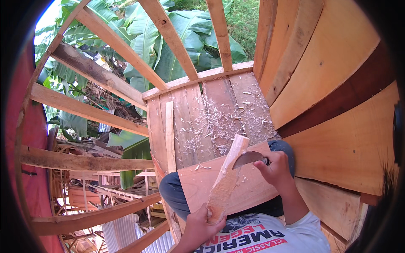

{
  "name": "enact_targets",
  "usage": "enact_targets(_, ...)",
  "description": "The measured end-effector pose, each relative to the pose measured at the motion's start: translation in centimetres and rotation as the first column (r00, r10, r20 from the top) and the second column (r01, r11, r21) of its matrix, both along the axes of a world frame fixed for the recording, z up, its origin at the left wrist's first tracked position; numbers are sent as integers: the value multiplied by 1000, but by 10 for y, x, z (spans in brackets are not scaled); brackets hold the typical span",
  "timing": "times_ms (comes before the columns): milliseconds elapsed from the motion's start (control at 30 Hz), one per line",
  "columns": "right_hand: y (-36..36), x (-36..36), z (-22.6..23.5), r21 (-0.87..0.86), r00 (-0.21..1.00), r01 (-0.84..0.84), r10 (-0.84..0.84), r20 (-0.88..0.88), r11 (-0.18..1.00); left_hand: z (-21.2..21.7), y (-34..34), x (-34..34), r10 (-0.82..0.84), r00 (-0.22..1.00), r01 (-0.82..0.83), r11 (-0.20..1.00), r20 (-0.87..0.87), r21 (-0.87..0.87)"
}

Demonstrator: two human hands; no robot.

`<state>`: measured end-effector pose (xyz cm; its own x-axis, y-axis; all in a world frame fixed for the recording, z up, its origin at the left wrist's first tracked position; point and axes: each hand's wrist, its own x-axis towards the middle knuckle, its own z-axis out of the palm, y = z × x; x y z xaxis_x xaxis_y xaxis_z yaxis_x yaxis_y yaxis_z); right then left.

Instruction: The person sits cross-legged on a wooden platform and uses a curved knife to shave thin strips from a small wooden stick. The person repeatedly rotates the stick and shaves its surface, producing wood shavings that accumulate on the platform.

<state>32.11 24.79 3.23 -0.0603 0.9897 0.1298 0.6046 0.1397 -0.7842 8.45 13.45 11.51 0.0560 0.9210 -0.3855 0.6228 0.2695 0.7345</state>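
Observation:
My left hand [201, 222] grips the lower end of a rough, pale wooden piece [228, 175] that slants up to the right. My right hand [276, 168] holds a curved dark knife [248, 158] with its blade laid against the upper part of that piece. Both rest over a flat wooden board [202, 179] lying across my lap, above my dark trousers.
Wood shavings [223, 120] litter the plank floor [190, 122] ahead. A loose thin slat [169, 135] lies on it. Slanted timber rails [97, 74] border the left, with banana leaves beyond and a drop below. Plank walls [333, 76] stand to the right.

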Motion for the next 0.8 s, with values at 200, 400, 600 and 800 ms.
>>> enact_targets(200, 10, 2, 0, 62, 965, 41, -55, 258, 997, -19, -10, -7, -16, 999, 18, 996, -29, 84)
enact_targets(400, 14, -14, 0, 79, 980, 34, -49, 191, 996, -18, -17, -13, 10, 998, -5, 995, -57, 98)
enact_targets(600, 27, -20, 9, -18, 951, 32, -25, 307, 999, -15, -16, -17, 63, 998, -60, 995, -28, 81)
enact_targets(800, 36, -36, 2, 77, 963, -7, -14, 270, 997, -26, -28, -23, 168, 986, -168, 985, 15, 39)
